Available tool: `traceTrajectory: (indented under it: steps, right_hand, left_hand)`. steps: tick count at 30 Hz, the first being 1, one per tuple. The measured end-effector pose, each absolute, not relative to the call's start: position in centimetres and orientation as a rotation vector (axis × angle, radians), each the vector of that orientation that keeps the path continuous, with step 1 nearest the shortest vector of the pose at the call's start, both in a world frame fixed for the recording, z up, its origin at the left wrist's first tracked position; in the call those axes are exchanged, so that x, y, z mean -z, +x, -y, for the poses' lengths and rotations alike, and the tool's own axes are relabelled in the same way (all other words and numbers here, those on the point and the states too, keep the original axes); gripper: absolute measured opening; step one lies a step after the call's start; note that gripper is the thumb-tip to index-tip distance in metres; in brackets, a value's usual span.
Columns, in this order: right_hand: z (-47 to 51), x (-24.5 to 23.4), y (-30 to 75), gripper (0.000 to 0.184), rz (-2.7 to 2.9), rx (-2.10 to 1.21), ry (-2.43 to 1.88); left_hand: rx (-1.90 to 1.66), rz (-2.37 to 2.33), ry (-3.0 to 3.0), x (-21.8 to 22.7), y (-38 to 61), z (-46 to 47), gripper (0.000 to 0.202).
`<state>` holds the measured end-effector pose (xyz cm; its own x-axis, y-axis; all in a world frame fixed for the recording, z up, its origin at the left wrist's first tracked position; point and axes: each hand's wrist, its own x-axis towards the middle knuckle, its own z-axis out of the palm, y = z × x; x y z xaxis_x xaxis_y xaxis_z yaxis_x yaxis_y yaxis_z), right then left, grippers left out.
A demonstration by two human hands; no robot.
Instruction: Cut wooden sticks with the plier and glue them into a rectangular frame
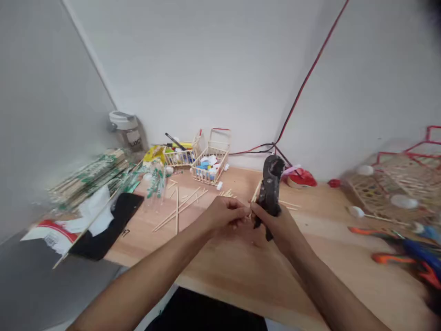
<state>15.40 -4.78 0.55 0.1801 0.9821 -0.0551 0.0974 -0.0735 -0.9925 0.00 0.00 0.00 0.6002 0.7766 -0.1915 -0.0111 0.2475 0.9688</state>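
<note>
My right hand [275, 218] is closed around a black plier-like hand tool [271, 186]. The tool's rounded head points up, and dark ends stick out below my thumb. My left hand [229, 212] is closed in a pinch, its fingertips close to those of my right hand. Whatever lies between the left fingertips is too small and blurred to name. Pale thin wooden sticks [257, 191] show just behind the tool. Short stick pieces [227, 193] lie beyond my left hand, and longer sticks [177, 209] lie crossed to its left.
Two small stick-built baskets [210, 168] [179, 158] with small items stand by the wall. Packaged sticks [93, 177], a black mat [120, 220] and a lidded jug [127, 131] are left. Right are a red-topped item [301, 178], stick lattice [396, 184] and orange-handled pliers [392, 259].
</note>
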Motion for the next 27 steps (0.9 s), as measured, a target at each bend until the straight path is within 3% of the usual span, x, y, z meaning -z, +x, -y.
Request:
traceTrajectory:
  steps: [8,17,27]
  right_hand:
    - [4.2,0.1,16.2,0.030,1.019,-1.211,-1.203]
    - [4.4,-0.4,16.4,0.028,0.796,-1.399,-1.057]
    - [4.6,-0.4,16.2,0.029,0.903,-1.336,-1.114]
  left_hand:
    - [-0.580,-0.649,1.275,-0.2,-0.4,-0.2,0.042]
    - [-0.852,-0.696,1.634,-0.8,-0.2,0.6,0.008]
    - [-0.993,-0.774,1.930,-0.7,-0.2,1.3,0.010]
